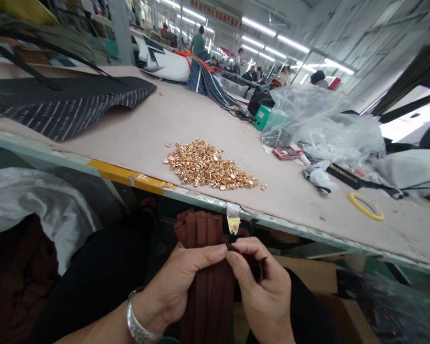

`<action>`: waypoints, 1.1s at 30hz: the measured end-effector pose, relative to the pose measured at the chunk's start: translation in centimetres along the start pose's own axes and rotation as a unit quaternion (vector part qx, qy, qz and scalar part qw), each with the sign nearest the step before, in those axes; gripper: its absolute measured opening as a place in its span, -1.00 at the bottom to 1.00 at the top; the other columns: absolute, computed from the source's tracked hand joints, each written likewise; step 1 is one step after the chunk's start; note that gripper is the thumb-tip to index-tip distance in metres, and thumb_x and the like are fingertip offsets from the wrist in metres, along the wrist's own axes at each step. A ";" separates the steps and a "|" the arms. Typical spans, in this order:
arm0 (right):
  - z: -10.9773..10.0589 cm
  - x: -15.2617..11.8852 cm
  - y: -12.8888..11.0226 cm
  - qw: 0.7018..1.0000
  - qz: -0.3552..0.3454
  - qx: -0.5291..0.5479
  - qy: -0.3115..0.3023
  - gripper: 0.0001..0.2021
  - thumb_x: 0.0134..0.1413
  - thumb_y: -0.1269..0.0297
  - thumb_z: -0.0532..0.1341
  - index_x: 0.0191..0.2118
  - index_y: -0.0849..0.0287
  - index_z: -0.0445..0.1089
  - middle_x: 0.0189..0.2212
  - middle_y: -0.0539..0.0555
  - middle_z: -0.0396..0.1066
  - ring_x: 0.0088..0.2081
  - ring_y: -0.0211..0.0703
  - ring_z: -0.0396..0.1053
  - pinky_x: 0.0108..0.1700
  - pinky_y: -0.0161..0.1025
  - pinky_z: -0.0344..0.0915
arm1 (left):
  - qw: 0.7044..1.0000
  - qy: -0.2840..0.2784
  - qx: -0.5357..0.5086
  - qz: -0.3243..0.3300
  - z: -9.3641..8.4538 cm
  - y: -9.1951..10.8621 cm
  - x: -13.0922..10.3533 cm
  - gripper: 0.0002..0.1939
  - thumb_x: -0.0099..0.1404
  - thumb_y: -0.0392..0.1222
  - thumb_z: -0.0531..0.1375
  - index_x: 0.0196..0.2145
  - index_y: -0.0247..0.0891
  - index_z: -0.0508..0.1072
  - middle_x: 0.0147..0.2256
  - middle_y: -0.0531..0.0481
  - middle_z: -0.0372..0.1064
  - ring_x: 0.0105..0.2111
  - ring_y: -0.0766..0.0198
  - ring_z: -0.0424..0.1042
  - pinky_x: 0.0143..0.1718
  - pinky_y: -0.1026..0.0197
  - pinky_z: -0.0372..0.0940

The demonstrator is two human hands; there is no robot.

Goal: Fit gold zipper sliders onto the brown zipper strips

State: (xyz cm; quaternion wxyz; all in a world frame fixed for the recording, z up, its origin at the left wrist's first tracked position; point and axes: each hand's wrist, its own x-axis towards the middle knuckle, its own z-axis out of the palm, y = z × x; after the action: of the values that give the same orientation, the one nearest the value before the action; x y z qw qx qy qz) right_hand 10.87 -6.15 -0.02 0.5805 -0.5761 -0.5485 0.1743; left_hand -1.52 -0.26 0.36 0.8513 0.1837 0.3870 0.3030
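My left hand (179,277), with a silver bracelet (138,320) at the wrist, is wrapped round a bundle of folded dark brown fabric strips (200,229). Its thumb lies across the front of the bundle. At the bundle's right edge my right hand (263,286) pinches a bit of the brown fabric between thumb and forefinger, close to the left thumb tip. Whether a small piece sits in that pinch is hidden. Just beyond the hands, on the table, lies a heap of small shiny gold metal pieces (209,165).
The table's front edge (146,184) carries yellow tape, and a small clear bag (233,217) hangs from it. Dark striped fabric (75,105) lies left. To the right are plastic bags (308,119), a green box (262,117) and a yellow tape roll (365,206). People are far behind.
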 end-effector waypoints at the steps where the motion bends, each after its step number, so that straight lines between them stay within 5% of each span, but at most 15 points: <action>1: 0.1 0.0 0.0 1.000 0.006 0.010 -0.008 -0.91 0.10 0.46 0.26 -0.33 0.11 0.45 -0.40 -0.03 0.43 -0.36 -0.28 0.40 -0.31 -0.41 0.35 | 1.000 0.001 -0.008 0.000 0.0 0.0 0.0 -0.77 -0.17 -0.25 0.48 -0.53 -0.38 0.58 -0.51 -0.05 0.54 -0.53 0.30 0.46 -0.51 0.33 0.34; 4: 0.2 -0.2 0.0 0.999 0.026 0.035 -0.004 -0.93 0.07 0.43 0.30 -0.39 0.13 0.46 -0.41 -0.01 0.43 -0.34 -0.25 0.39 -0.28 -0.38 0.34 | 0.999 0.010 -0.034 0.004 0.2 0.1 0.0 -0.78 -0.17 -0.29 0.48 -0.51 -0.38 0.57 -0.52 -0.04 0.54 -0.54 0.31 0.46 -0.51 0.34 0.36; 6: 0.3 -0.3 -0.2 0.990 0.101 0.094 0.015 -0.93 0.08 0.33 0.32 -0.40 0.16 0.46 -0.45 0.01 0.42 -0.40 -0.27 0.35 -0.35 -0.38 0.34 | 0.999 -0.002 -0.045 0.000 0.5 0.4 0.1 -0.78 -0.16 -0.30 0.47 -0.50 -0.37 0.56 -0.53 -0.04 0.53 -0.56 0.31 0.46 -0.51 0.32 0.37; 9: 0.3 -0.2 -0.6 0.921 0.303 0.245 0.022 -0.75 0.09 0.12 0.30 -0.42 0.21 0.42 -0.59 -0.07 0.30 -0.67 -0.48 0.02 -0.66 -0.51 0.06 | 0.998 -0.043 -0.034 -0.001 0.8 1.2 0.3 -0.81 -0.12 -0.31 0.45 -0.50 -0.37 0.55 -0.53 -0.05 0.53 -0.54 0.25 0.49 -0.46 0.25 0.40; 12: 0.2 0.3 -0.7 0.847 0.401 0.349 0.027 -0.69 0.00 0.11 0.36 -0.44 0.19 0.28 -0.60 -0.15 0.24 -0.71 -0.56 -0.25 -0.72 -0.56 -0.21 | 0.998 -0.054 0.000 0.020 0.9 1.9 0.6 -0.83 -0.07 -0.32 0.42 -0.47 -0.36 0.54 -0.50 -0.05 0.53 -0.50 0.21 0.51 -0.41 0.22 0.42; 18: 0.1 0.9 0.2 0.795 0.433 0.424 0.010 -0.64 -0.08 0.23 0.40 -0.42 0.13 0.14 -0.62 -0.18 0.26 -0.72 -0.57 -0.25 -0.74 -0.59 -0.20 | 0.996 -0.081 0.037 0.007 0.8 2.6 1.1 -0.86 -0.04 -0.35 0.38 -0.44 -0.35 0.55 -0.49 -0.06 0.53 -0.52 0.21 0.49 -0.42 0.18 0.41; 25: 0.3 1.3 0.4 0.782 0.439 0.442 0.009 -0.67 -0.09 0.28 0.40 -0.44 0.14 0.16 -0.62 -0.17 0.28 -0.73 -0.58 -0.23 -0.76 -0.60 -0.18 | 0.986 -0.152 0.075 0.002 0.9 2.7 1.7 -0.94 0.05 -0.36 0.28 -0.52 -0.42 0.55 -0.53 -0.11 0.50 -0.51 0.20 0.48 -0.38 0.14 0.44; 33: 0.4 1.6 0.4 0.772 0.441 0.457 0.007 -0.70 -0.12 0.32 0.41 -0.47 0.19 0.23 -0.62 -0.14 0.30 -0.73 -0.59 -0.24 -0.77 -0.61 -0.19 | 0.986 -0.147 0.080 0.000 1.2 2.8 1.9 -0.90 0.03 -0.35 0.29 -0.59 -0.44 0.54 -0.57 -0.08 0.46 -0.55 0.26 0.44 -0.44 0.23 0.42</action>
State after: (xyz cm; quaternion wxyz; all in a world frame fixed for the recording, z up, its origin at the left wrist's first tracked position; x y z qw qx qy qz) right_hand 11.25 -4.50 0.26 0.6389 -0.4225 -0.0859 0.6371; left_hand -0.65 3.02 1.63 0.8814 0.2942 0.2803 0.2408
